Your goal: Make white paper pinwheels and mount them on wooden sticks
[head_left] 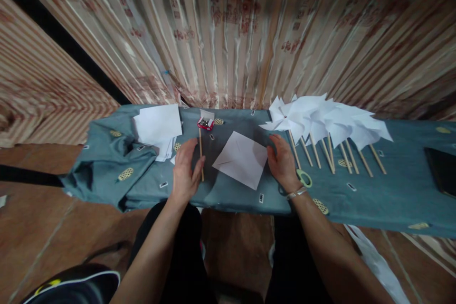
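A white square paper (244, 159), with slits cut in from its corners, lies flat on the cloth between my two hands. My left hand (186, 167) rests to its left with thumb and fingers apart. Its thumb tip overlaps a thin wooden stick (200, 149); whether it touches is unclear. My right hand (283, 160) is at the paper's right corner, fingers curved but apart, holding nothing. Green-handled scissors (305, 178) lie partly hidden beside my right wrist. Above the stick, a small red box (205, 123) stands open with small shiny pieces inside.
Several white paper pinwheels (327, 121) on wooden sticks overlap in a row at right. White paper sheets (160, 123) are stacked at left. A dark flat object (441, 171) sits at the right end of the cloth-covered table (231, 202). A patterned curtain (228, 33) hangs behind.
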### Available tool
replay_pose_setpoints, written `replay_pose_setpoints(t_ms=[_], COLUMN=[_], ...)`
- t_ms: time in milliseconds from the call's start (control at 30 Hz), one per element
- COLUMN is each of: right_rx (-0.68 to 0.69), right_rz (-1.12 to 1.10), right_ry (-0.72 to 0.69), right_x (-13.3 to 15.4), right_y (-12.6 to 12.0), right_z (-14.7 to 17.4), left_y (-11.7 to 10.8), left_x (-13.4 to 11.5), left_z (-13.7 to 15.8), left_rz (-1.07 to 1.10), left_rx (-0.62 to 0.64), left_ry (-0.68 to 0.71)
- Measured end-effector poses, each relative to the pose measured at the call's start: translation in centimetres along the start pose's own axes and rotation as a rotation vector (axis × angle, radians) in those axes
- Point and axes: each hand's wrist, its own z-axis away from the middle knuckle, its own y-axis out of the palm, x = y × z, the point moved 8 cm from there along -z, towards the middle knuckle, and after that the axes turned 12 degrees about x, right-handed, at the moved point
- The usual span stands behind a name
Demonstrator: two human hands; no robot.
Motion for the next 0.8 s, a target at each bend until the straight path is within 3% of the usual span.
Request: replay_pose_setpoints(t_ms=[133,267,367,467,633,733,800], right_rx=[0.019,0.043,0.069,0.084,0.063,0.075,0.176], right_rz=[0.018,0.03,0.037,0.027,-0.046,-0.244,-0.527], right_ry=[-0.005,-0.021,-0.02,-0.019,-0.003,0.037,0.119], right_x=[0.4,1.0,1.2,1.4,2.6,4.2,5.1], right_y=[0.0,0.4,0.8,1.1,0.3,-0.4,0.2], right_z=[0.1,0.2,0.4,0.4,0.1,0.4,0.8], left_y=[-2.1,-1.7,-0.9,-0.7,-1.9,-2.5,-0.9], left_x=[4.0,7.4,8.5,8.7,7.6,5.4,3.0], left_z=[0.6,1.1,1.2,1.1,0.8,0.7,0.5], left_rz=[-0.03,-0.078,-0.133,-0.193,-0.165,0.067,0.307], left_rx=[-0.08,0.072,0.174,0.184,0.095,-0.004,0.043], left_ry=[-0.198,-0.315,-0.331,-0.332,-0.346,-0.342,-0.316])
